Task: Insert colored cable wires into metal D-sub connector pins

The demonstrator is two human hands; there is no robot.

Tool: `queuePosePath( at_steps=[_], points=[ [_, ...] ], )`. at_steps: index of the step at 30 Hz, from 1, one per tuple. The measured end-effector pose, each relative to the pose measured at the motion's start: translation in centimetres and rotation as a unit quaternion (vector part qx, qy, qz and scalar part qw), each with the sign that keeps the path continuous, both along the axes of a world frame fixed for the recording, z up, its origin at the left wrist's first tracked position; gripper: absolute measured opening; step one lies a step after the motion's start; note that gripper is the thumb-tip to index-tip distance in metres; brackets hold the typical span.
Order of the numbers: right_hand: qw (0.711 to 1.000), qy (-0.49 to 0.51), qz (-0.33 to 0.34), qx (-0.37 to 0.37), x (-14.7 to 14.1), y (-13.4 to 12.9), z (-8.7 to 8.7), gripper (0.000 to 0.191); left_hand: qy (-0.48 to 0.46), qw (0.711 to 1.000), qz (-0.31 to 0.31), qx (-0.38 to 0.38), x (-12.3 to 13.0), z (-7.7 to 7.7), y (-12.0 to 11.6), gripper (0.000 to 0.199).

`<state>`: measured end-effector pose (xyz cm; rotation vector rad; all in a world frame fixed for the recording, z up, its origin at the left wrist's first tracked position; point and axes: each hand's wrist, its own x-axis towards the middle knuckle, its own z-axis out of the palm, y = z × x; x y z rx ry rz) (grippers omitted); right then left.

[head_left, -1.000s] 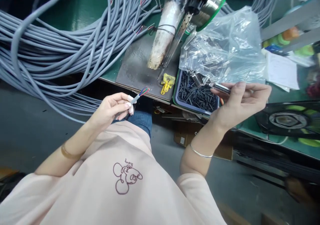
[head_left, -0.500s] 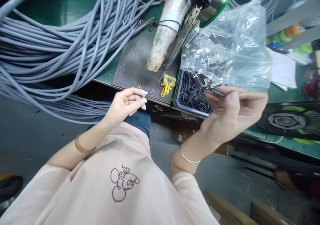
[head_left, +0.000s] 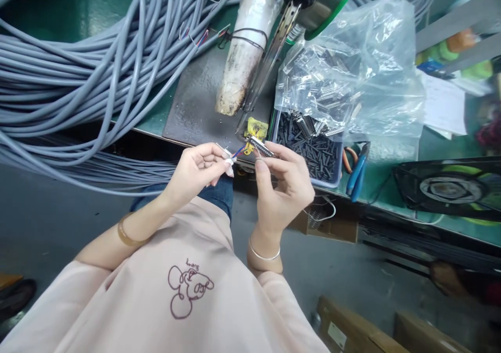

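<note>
My left hand [head_left: 203, 167] pinches the stripped end of a cable, its thin coloured wires [head_left: 239, 151] fanning out past the fingertips. Between the thumb and fingers of my right hand [head_left: 282, 183] is a metal-shelled multi-pin connector [head_left: 261, 146]. The connector's near end is right beside the wire tips; whether they touch I cannot tell. Just behind it, a yellow clip-like piece [head_left: 256, 128] sits at the edge of a dark plate [head_left: 191, 107], partly covered by the connector. A soldering iron [head_left: 270, 55] slants down with its tip close to the yellow piece.
A thick bundle of grey cables [head_left: 78, 81] fills the left. At right a tray [head_left: 332, 181] holds small black parts under a clear bag [head_left: 383, 55] of connectors. Blue-handled pliers [head_left: 357, 175], a fan [head_left: 448, 188], a solder spool [head_left: 332, 8] and a whitish wrapped cylinder [head_left: 245, 55] are around.
My right hand has come left from the bag and tray, carrying the connector to the wire ends. My left hand stays nearly in place. The pliers have come into sight.
</note>
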<state>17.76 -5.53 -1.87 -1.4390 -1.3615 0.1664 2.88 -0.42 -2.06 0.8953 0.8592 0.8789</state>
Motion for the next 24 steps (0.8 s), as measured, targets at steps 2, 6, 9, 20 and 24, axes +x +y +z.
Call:
queuePosePath(
  at_steps=[2,6,9,20,24],
  points=[
    [0.999,0.02,0.026,-0.027,0.0,0.0,-0.1,0.006,-0.005,1.0,-0.005,0.001,0.1,0.2,-0.1,0.02],
    [0.995,0.063,0.057,-0.052,-0.1,0.2,-0.2,0.006,-0.013,1.0,-0.015,0.005,0.2,0.4,-0.2,0.018],
    [0.992,0.083,0.063,-0.066,-0.2,0.2,-0.3,0.007,-0.006,1.0,-0.015,0.01,0.2,0.5,-0.3,0.016],
    [0.972,0.193,0.105,-0.08,0.0,0.2,-0.4,0.008,0.032,0.991,0.003,0.131,0.1,-1.3,-1.0,0.009],
    [0.965,0.205,0.13,-0.101,0.6,0.1,-0.2,0.008,0.051,0.984,-0.001,0.172,0.0,-1.4,-1.1,0.005]
  ],
)
